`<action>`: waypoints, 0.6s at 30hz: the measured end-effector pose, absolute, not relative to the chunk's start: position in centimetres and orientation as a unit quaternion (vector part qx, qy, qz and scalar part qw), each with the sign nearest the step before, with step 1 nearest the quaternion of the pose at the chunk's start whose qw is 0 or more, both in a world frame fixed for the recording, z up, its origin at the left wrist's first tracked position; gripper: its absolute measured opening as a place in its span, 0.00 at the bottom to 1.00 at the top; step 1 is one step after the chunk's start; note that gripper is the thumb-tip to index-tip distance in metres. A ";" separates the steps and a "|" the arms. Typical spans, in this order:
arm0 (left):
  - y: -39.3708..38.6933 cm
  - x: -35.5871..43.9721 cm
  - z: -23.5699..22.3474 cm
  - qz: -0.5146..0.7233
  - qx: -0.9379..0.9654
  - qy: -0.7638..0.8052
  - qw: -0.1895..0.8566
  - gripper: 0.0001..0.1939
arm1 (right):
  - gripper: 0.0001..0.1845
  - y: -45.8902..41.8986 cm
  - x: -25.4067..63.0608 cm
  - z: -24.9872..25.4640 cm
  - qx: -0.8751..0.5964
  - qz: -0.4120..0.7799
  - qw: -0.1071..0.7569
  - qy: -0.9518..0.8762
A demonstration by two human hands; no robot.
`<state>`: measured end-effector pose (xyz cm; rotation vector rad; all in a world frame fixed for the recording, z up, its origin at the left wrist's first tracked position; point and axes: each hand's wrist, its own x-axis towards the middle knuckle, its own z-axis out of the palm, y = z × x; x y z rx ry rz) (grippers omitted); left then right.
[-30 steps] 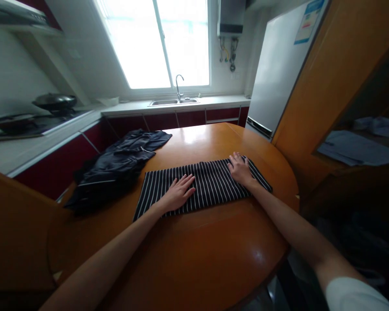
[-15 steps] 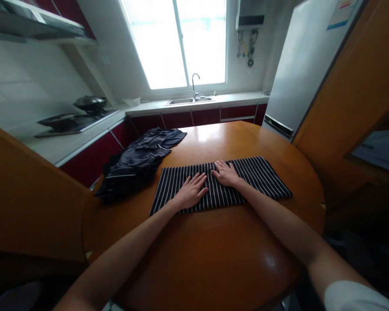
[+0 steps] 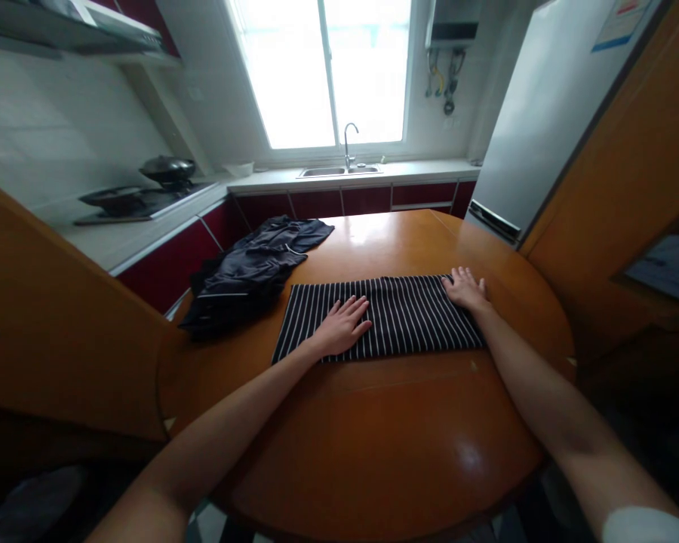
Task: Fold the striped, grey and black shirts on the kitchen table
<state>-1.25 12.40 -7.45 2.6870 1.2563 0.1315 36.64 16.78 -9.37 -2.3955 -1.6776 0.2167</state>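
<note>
A black cloth with white stripes (image 3: pixel 407 317) lies flat as a long folded rectangle on the wooden table. What kind of garment or cloth it is, I cannot tell. My left hand (image 3: pixel 342 326) rests on it left of the middle, palm down with fingers stretched out. Over at the cloth's right end, my right hand (image 3: pixel 466 288) lies flat with its fingers spread, covering part of the far right corner. Neither hand grips anything. Beyond my left hand sits a heap of dark clothes (image 3: pixel 243 275) with thin white trim.
The round wooden table (image 3: pixel 373 437) fills the middle. Behind it runs a counter with a sink (image 3: pixel 339 171) under the window. A stove with a pan (image 3: pixel 168 167) stands at left, a fridge (image 3: pixel 537 113) at right. Wooden panels flank the table.
My right hand has slid right, from the middle of the striped cloth to its right end. My left hand stays at about the same spot on the cloth. The view has shifted slightly.
</note>
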 end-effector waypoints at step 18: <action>18.6 -8.4 -8.1 0.045 0.806 0.589 0.033 0.35 | 0.33 14.5 27.5 -8.3 -0.654 0.008 0.193 -0.731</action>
